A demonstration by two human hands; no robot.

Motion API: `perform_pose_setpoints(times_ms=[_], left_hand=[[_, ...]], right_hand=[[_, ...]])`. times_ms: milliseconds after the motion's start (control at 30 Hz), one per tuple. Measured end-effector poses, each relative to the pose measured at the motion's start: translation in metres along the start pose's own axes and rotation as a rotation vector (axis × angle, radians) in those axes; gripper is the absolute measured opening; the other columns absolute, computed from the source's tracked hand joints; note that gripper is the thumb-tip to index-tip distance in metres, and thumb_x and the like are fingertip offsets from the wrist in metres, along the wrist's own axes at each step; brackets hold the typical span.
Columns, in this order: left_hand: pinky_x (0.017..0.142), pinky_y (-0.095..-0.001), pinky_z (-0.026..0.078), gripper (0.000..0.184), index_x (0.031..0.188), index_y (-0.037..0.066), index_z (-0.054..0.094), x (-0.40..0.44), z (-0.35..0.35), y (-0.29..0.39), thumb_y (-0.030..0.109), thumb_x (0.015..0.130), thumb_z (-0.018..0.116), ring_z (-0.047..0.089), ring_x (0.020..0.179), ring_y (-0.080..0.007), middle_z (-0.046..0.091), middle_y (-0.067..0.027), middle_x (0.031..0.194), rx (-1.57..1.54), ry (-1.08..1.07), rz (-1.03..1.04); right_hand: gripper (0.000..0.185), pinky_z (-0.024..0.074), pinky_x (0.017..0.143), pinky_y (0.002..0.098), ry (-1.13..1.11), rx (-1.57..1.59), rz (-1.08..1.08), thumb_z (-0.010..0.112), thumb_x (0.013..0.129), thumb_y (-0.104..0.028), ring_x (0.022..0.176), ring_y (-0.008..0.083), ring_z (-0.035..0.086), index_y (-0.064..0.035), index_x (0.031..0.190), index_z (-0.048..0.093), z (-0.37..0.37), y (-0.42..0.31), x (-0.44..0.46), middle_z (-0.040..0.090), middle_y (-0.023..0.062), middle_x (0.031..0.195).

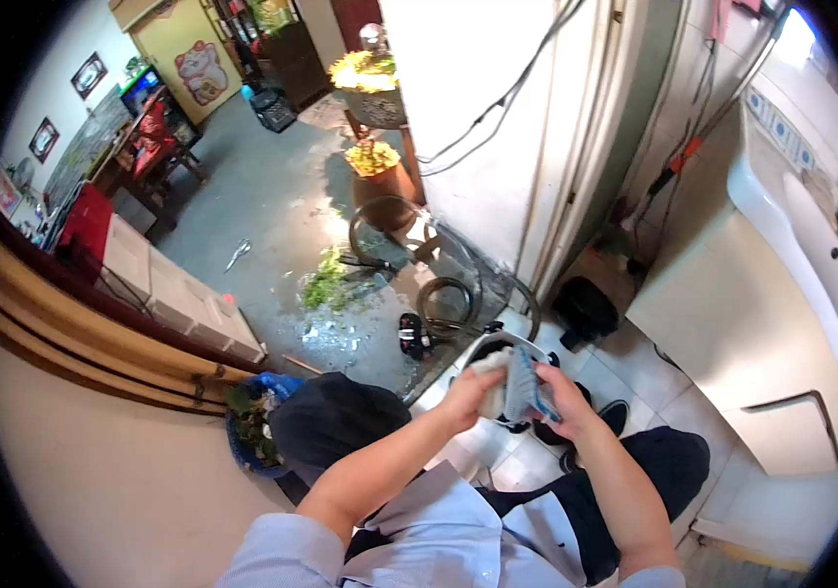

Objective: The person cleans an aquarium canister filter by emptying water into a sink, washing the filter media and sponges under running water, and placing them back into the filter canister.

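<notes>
Over a white basin (489, 342) between my knees, both hands are close together. My left hand (470, 394) is closed on a whitish, soft-looking item (492, 368), too small to name surely. A blue brush (525, 387) with pale bristles is gripped in my right hand (564, 402), its bristle side facing the whitish item. Brush and item appear to touch. The inside of the basin looks dark and is partly hidden by my hands. Dark shoes (613, 417) are on the tiles just right of my right hand.
A coiled hose (446, 302), green leaves (326, 280) and scissors (238, 255) lie on the floor ahead. At left is a blue-lined bin (239, 441). A white sink cabinet (742, 323) stands at right, a dark container (585, 306) beside it.
</notes>
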State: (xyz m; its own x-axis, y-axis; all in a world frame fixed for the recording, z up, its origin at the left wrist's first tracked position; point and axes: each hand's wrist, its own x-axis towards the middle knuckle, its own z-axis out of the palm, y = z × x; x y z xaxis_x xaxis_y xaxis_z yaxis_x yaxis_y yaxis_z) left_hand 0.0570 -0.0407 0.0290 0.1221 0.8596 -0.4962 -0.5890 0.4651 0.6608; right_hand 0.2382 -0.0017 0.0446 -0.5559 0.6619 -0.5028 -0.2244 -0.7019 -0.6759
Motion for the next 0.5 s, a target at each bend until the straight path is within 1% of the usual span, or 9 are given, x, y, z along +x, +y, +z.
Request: perform_pose_setpoints(times_ms=[67,100,200,233,267,333,367,433,500], left_hand=[[0.084,-0.0362,0.049,0.029,0.116,0.007,0.056,-0.002,0.001,0.004,0.013,0.087,0.057,0.061,0.097,-0.0205,0.061,-0.0063,0.108,-0.05,0.079,0.004],[0.083,-0.0365,0.05,0.027,0.114,0.007,0.056,-0.002,0.001,0.006,0.012,0.087,0.055,0.061,0.095,-0.0208,0.062,-0.0063,0.106,-0.045,0.098,0.012],[0.084,-0.0372,0.049,0.026,0.112,0.005,0.056,-0.004,0.0,0.012,0.013,0.087,0.054,0.061,0.094,-0.0218,0.062,-0.0079,0.105,-0.1,0.061,0.066],[0.085,-0.0383,0.049,0.027,0.112,0.003,0.056,-0.003,-0.002,0.012,0.014,0.087,0.054,0.062,0.094,-0.0235,0.062,-0.01,0.104,-0.138,0.07,0.05],[0.085,-0.0383,0.049,0.027,0.112,0.003,0.056,-0.001,-0.004,0.012,0.014,0.087,0.054,0.062,0.094,-0.0235,0.062,-0.01,0.104,-0.137,0.066,0.048],[0.087,-0.0401,0.048,0.029,0.111,0.001,0.056,0.003,-0.009,0.012,0.015,0.087,0.054,0.062,0.094,-0.0253,0.062,-0.0115,0.104,-0.231,0.052,-0.005],[0.088,-0.041,0.048,0.031,0.112,0.0,0.055,0.004,-0.01,0.011,0.017,0.086,0.054,0.061,0.095,-0.026,0.062,-0.0122,0.104,-0.231,0.057,0.003],[0.088,-0.041,0.048,0.031,0.113,0.0,0.054,0.004,-0.01,0.012,0.017,0.086,0.054,0.061,0.095,-0.0258,0.062,-0.0122,0.105,-0.255,0.035,-0.017],[0.088,-0.0409,0.048,0.032,0.113,0.0,0.054,0.006,-0.01,0.011,0.016,0.086,0.054,0.061,0.095,-0.0257,0.062,-0.0121,0.105,-0.279,0.012,-0.038]], right_hand=[[0.038,0.0543,0.074,0.0416,0.045,-0.034,0.057,0.045,0.092,-0.033,0.088,0.0204,0.062,-0.0067,0.12,0.05,0.001,0.0,0.003,0.06,0.0088,0.102],[0.04,0.0532,0.077,0.0464,0.095,-0.105,0.083,0.045,0.093,-0.039,0.089,0.0231,0.063,-0.0067,0.116,0.054,0.004,-0.003,-0.001,0.062,0.0099,0.101],[0.044,0.0518,0.079,0.0486,0.096,-0.002,0.135,0.047,0.092,-0.042,0.092,0.0264,0.062,-0.0061,0.117,0.053,0.0,-0.006,-0.004,0.063,0.0115,0.104],[0.048,0.0506,0.081,0.0501,0.094,0.056,0.143,0.047,0.092,-0.045,0.096,0.0291,0.061,-0.0052,0.118,0.052,-0.004,-0.005,-0.004,0.061,0.0126,0.109],[0.048,0.0506,0.081,0.0501,0.098,0.058,0.14,0.047,0.092,-0.045,0.096,0.0291,0.061,-0.0052,0.118,0.052,-0.007,-0.006,-0.004,0.061,0.0126,0.109],[0.046,0.0508,0.075,0.0445,0.105,0.114,0.161,0.048,0.091,-0.047,0.089,0.0248,0.062,-0.0066,0.114,0.053,-0.011,-0.008,-0.004,0.06,0.0084,0.107],[0.046,0.0508,0.075,0.0445,0.108,0.116,0.16,0.048,0.091,-0.047,0.089,0.0248,0.062,-0.0066,0.114,0.053,-0.015,-0.008,-0.003,0.06,0.0084,0.107],[0.055,0.0497,0.078,0.0446,0.023,0.152,0.146,0.048,0.089,-0.053,0.095,0.0259,0.059,-0.0053,0.117,0.05,-0.022,-0.01,-0.004,0.058,0.01,0.111],[0.058,0.0496,0.078,0.0442,0.033,0.157,0.122,0.048,0.088,-0.055,0.097,0.0251,0.059,-0.0049,0.117,0.05,-0.024,-0.012,-0.007,0.058,0.0101,0.111]])
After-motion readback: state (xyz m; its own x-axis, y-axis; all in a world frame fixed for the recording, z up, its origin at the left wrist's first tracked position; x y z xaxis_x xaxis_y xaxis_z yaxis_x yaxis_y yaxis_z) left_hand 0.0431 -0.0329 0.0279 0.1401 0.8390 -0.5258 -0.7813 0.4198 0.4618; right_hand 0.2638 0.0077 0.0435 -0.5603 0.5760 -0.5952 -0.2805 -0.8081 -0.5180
